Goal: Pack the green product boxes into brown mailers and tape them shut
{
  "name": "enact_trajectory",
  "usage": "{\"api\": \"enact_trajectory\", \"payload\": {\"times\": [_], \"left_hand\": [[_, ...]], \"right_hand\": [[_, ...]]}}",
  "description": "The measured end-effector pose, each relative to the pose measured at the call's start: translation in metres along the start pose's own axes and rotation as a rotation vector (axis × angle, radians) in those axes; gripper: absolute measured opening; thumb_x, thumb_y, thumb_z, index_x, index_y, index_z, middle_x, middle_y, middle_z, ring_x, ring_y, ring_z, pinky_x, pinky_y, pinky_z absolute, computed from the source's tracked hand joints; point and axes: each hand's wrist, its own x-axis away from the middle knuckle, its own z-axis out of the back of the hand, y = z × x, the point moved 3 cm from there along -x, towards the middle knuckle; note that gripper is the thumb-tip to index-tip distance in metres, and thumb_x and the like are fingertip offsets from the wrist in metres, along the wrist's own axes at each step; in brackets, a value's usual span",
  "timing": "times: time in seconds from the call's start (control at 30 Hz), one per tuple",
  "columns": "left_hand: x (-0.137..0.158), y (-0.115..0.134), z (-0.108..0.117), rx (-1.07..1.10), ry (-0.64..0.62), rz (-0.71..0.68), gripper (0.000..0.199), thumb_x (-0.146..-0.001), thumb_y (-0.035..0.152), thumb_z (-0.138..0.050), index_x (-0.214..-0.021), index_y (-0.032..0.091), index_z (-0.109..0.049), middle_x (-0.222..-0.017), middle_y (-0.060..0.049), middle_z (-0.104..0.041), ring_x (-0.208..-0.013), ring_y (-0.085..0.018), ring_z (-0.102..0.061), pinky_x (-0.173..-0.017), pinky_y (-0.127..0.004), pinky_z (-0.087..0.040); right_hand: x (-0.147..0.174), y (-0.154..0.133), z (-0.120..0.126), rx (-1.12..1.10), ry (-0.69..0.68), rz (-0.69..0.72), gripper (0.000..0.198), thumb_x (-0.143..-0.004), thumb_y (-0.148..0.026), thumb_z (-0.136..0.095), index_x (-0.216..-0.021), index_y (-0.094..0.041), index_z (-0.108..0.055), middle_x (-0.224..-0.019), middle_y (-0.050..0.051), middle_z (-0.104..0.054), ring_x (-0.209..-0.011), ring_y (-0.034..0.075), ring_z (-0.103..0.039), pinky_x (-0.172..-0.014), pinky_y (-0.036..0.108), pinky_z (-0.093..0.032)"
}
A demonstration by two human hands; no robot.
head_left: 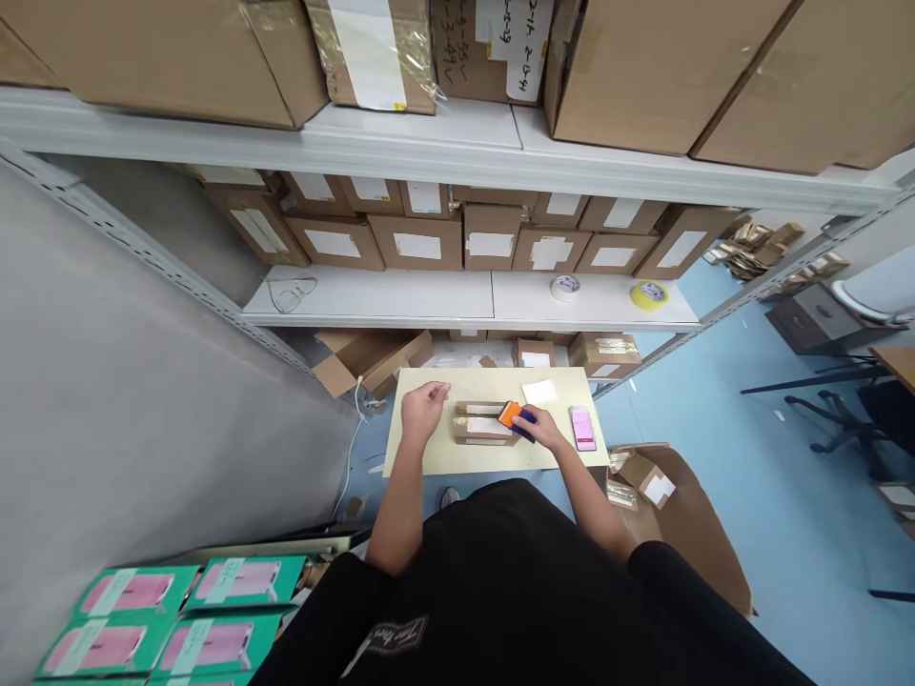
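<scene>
A small cardboard box (472, 438) with a white label and clear tape along it lies on the pale yellow table (429, 462). My right hand (547, 429) is closed around an orange and dark-blue hand-held tool (510, 413), whose orange end is over the box's right end; its exact kind is unclear. To the left of the box, apart from it, my left hand (421, 414) is raised with its fingers curled and pinched together. Whether anything small is between those fingertips cannot be made out. A white slip of paper (538, 392) and a phone with a pink screen (582, 429) lie to the right.
Labelled cartons (418, 243) line the shelf ahead, with white tape (564, 287) and yellow tape (649, 295) rolls in front. An open carton (372, 357) sits behind the table's left corner. A large box (686, 514) holding parcels stands right. Green packages (235, 581) lie lower left.
</scene>
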Motion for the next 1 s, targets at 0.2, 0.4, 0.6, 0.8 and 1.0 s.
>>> {"api": "enact_trajectory", "payload": {"times": [0.2,0.4,0.6,0.8,1.0], "left_hand": [[-0.015,-0.085,-0.020,-0.015,-0.004,0.171,0.030,-0.088,0.047,-0.060,-0.084,0.023,-0.078,-0.079,-0.003,-0.079,-0.081,-0.021,-0.073,-0.078,-0.027,-0.052],[-0.014,-0.165,-0.049,0.298,-0.007,0.492,0.031,-0.081,0.047,-0.071,-0.081,0.017,-0.074,-0.074,-0.005,-0.077,-0.071,-0.016,-0.069,-0.073,-0.026,-0.054],[-0.008,-0.213,-0.081,0.418,-0.082,0.708,0.032,-0.070,0.042,-0.084,-0.072,0.013,-0.072,-0.067,-0.008,-0.074,-0.062,-0.014,-0.066,-0.063,-0.025,-0.052],[-0.004,-0.245,-0.120,0.448,-0.158,0.804,0.031,-0.071,0.039,-0.085,-0.079,0.012,-0.073,-0.074,-0.009,-0.076,-0.065,-0.013,-0.067,-0.063,-0.023,-0.051],[0.007,-0.249,-0.168,0.448,-0.126,0.836,0.041,-0.073,0.045,-0.084,-0.093,0.011,-0.074,-0.082,-0.012,-0.077,-0.075,-0.021,-0.071,-0.065,-0.028,-0.052]], "right_hand": [[-0.040,0.007,-0.023,0.135,-0.030,-0.041,0.050,-0.075,-0.074,-0.074,-0.075,-0.024,-0.071,-0.069,0.002,-0.068,-0.065,0.019,-0.057,-0.060,0.029,-0.036],[-0.056,0.019,-0.040,0.293,-0.059,-0.094,0.057,-0.070,-0.081,-0.073,-0.061,-0.024,-0.066,-0.058,0.003,-0.062,-0.059,0.018,-0.054,-0.058,0.028,-0.031],[-0.055,0.023,-0.046,0.317,-0.012,-0.133,0.056,-0.068,-0.079,-0.075,-0.066,-0.024,-0.067,-0.066,0.003,-0.067,-0.062,0.019,-0.057,-0.057,0.028,-0.031],[-0.048,0.026,-0.050,0.324,0.023,-0.134,0.054,-0.070,-0.077,-0.073,-0.066,-0.024,-0.069,-0.063,0.001,-0.066,-0.060,0.017,-0.057,-0.057,0.027,-0.033],[-0.044,0.028,-0.056,0.424,0.065,-0.166,0.052,-0.074,-0.076,-0.072,-0.078,-0.024,-0.074,-0.073,0.002,-0.074,-0.069,0.019,-0.067,-0.061,0.025,-0.039]]}}
